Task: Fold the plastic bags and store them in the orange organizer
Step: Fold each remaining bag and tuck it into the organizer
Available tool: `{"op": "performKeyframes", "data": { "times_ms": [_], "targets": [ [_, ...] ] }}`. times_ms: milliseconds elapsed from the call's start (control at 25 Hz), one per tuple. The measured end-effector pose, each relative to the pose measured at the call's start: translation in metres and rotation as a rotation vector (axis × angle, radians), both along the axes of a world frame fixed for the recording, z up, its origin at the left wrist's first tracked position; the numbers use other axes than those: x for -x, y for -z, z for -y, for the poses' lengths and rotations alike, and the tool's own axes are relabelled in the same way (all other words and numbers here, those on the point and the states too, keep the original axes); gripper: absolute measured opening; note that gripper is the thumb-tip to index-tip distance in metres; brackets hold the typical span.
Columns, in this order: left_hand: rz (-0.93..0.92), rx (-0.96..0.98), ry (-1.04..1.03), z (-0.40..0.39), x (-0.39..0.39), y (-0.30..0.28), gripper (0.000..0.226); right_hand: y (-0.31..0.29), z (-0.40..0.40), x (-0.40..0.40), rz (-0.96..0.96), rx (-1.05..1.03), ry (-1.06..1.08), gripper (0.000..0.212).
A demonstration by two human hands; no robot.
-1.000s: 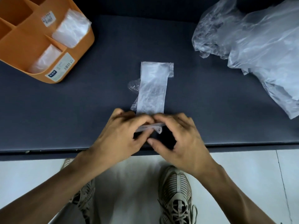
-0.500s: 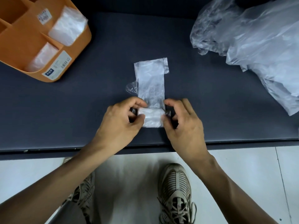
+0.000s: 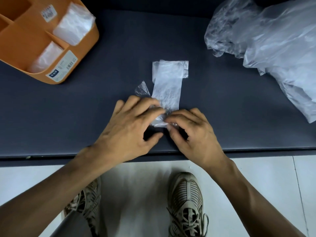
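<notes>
A clear plastic bag [image 3: 168,84], folded into a long narrow strip, lies on the dark table in the middle of the view. Its near end is folded over, and both hands hold that fold. My left hand [image 3: 131,127] lies over the left side with fingers curled on the plastic. My right hand [image 3: 191,132] pinches the right side of the fold. A small crumpled corner sticks out left of the strip. The orange organizer [image 3: 80,53] stands at the far left, with two folded bags [image 3: 73,24] in its compartments.
A loose heap of unfolded clear plastic bags [image 3: 270,41] fills the far right of the dark table [image 3: 68,117]. The table's front edge runs just below my hands. Beneath it are a white tiled floor and two shoes.
The near end of the strip has been folded away from me. My hands moved forward with the fold, then shifted slightly; the left hand now covers more of the folded part.
</notes>
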State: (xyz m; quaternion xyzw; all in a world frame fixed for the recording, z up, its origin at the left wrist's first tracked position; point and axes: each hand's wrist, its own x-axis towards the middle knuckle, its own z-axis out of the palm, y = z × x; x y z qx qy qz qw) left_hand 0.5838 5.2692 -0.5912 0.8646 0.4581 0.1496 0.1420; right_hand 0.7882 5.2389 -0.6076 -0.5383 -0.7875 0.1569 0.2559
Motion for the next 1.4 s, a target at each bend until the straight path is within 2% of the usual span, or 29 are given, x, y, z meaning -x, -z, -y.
{"op": "performKeyframes", "data": {
  "times_ms": [160, 240, 360, 520, 600, 720, 800, 880, 960, 1080, 1120, 1200, 1280, 1400],
  "targets": [
    [0.031, -0.047, -0.071, 0.001, 0.004, 0.007, 0.027, -0.004, -0.002, -0.006, 0.016, 0.035, 0.025, 0.035],
    [0.088, -0.005, -0.123, 0.001, 0.002, 0.007, 0.024, -0.004, -0.004, -0.006, 0.019, 0.02, 0.063, 0.033],
    [0.178, 0.116, -0.185, 0.0, 0.0, 0.005, 0.026, -0.007, -0.006, -0.004, -0.141, 0.136, 0.157, 0.024],
    [0.41, 0.374, -0.353, -0.004, -0.001, 0.001, 0.02, -0.013, -0.011, 0.002, -0.292, 0.292, 0.262, 0.025],
    [0.45, 0.439, -0.411, -0.006, -0.003, -0.002, 0.025, -0.015, -0.016, 0.005, -0.318, 0.317, 0.298, 0.025],
    [0.437, 0.489, -0.443, -0.008, -0.006, -0.005, 0.026, -0.012, -0.021, 0.01, -0.252, 0.296, 0.366, 0.024],
    [0.421, 0.495, -0.462, -0.01, -0.008, -0.008, 0.025, -0.012, -0.022, 0.011, -0.17, 0.171, 0.387, 0.023],
    [0.405, 0.523, -0.483, -0.013, -0.01, -0.01, 0.024, -0.011, -0.021, 0.01, -0.041, 0.013, 0.284, 0.026],
    [0.38, 0.572, -0.507, -0.018, -0.011, -0.012, 0.023, -0.005, -0.017, 0.007, 0.118, -0.058, 0.121, 0.035],
    [0.379, 0.648, -0.53, -0.025, -0.01, -0.012, 0.019, 0.007, -0.011, 0.004, 0.239, -0.105, 0.093, 0.036],
    [0.357, 0.62, -0.502, -0.025, -0.008, -0.012, 0.017, 0.009, -0.011, 0.004, 0.232, -0.124, 0.11, 0.033],
    [0.251, 0.327, -0.353, -0.022, -0.005, -0.009, 0.022, 0.01, -0.011, 0.004, 0.208, -0.147, 0.115, 0.029],
    [0.099, 0.082, -0.164, -0.022, -0.001, -0.005, 0.045, 0.009, -0.012, 0.004, 0.192, -0.166, 0.097, 0.027],
    [-0.022, 0.138, 0.041, -0.028, 0.002, -0.002, 0.068, 0.007, -0.011, 0.003, 0.174, -0.165, 0.074, 0.026]
  ]
}}
